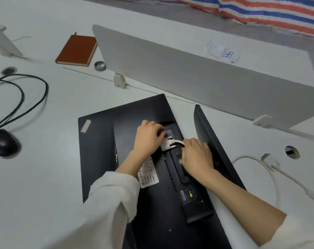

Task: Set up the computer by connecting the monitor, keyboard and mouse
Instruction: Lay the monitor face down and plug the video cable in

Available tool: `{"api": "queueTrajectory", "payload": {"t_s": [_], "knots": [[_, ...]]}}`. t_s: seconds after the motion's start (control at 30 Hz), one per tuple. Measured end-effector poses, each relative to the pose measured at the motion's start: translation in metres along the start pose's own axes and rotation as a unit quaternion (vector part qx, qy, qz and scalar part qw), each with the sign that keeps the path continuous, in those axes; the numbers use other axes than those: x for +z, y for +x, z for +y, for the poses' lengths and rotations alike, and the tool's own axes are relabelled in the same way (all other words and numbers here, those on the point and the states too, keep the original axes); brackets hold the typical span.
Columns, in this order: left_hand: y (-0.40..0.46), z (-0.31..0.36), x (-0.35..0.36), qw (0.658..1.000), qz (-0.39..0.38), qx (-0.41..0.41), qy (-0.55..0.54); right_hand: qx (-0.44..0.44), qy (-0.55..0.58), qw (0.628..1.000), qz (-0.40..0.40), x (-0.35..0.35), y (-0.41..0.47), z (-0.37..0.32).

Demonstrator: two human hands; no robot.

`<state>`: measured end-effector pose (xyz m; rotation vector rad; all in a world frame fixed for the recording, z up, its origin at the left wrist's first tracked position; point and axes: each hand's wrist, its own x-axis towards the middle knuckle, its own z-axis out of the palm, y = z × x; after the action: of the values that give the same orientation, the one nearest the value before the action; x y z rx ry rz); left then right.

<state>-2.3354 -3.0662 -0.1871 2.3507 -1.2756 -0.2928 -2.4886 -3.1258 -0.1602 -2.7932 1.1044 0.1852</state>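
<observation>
White desk [45,177] fills the view, a grey divider panel [197,78] along its far edge. Face down at the centre lies the black monitor [98,150], its stand base [215,141] tilted up on the right. The left hand [149,135] grasps a pale connector [166,143] at the monitor's back; the right hand [197,155] clenches its white cable [178,142]. A mouse [3,142] sits well left, a brown notebook [76,50] beyond, and a second connector [271,161] lies loose right.
</observation>
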Motion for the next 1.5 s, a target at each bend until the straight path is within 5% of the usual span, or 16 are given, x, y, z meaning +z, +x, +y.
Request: {"api": "queueTrajectory", "payload": {"t_s": [0.23,0.6,1.07,1.3,1.5], "knots": [[0.028,0.027,0.003,0.989,-0.13,-0.015,0.069,-0.019,0.042,0.999,0.014,0.006,0.0,0.005],[0.038,0.027,0.0,0.963,-0.21,0.054,0.162,-0.016,0.027,0.997,0.068,0.015,0.0,0.004],[0.04,0.02,-0.001,0.978,-0.185,0.036,0.086,-0.031,0.032,0.996,0.083,0.015,-0.002,0.006],[0.042,0.018,-0.002,0.96,-0.226,0.078,0.145,-0.027,0.033,0.996,0.082,0.017,-0.001,0.006],[0.043,0.022,0.0,0.976,-0.196,0.021,0.095,-0.032,0.026,0.997,0.07,0.018,0.0,0.007]]}}
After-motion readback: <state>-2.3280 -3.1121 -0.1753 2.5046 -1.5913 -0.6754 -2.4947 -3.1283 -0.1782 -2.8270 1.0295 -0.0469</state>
